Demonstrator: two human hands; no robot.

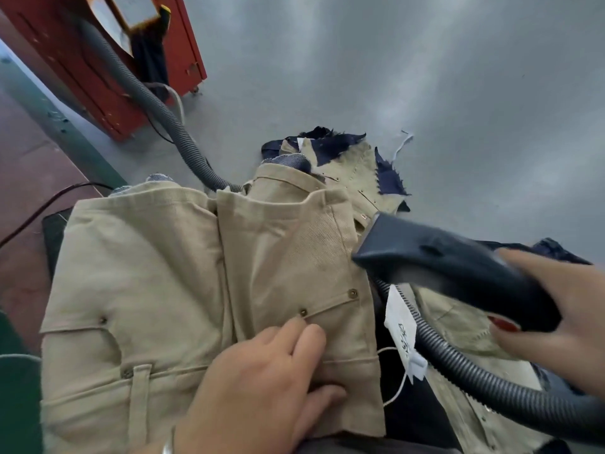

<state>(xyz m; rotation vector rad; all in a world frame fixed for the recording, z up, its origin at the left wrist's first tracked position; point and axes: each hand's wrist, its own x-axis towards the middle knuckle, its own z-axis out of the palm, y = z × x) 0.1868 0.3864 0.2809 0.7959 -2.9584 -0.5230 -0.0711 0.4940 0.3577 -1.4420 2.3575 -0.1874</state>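
Beige trousers [157, 273] with metal rivets lie flat in front of me, waistband towards me. My left hand [262, 385] presses flat on the waistband and pocket area, fingers straight. My right hand [556, 309] grips a dark blue vacuum nozzle [435, 257], whose wide mouth sits at the right edge of the trousers. A ribbed grey hose [484, 385] runs from the nozzle towards the lower right. A white paper tag [401, 326] on a string hangs beside the trousers.
More beige and navy garments [353, 165] lie piled on the grey floor [458, 93] beyond. A second stretch of grey hose [154, 103] leads up to a red metal cabinet [98, 77] at the top left. A black cable [42, 208] crosses the left side.
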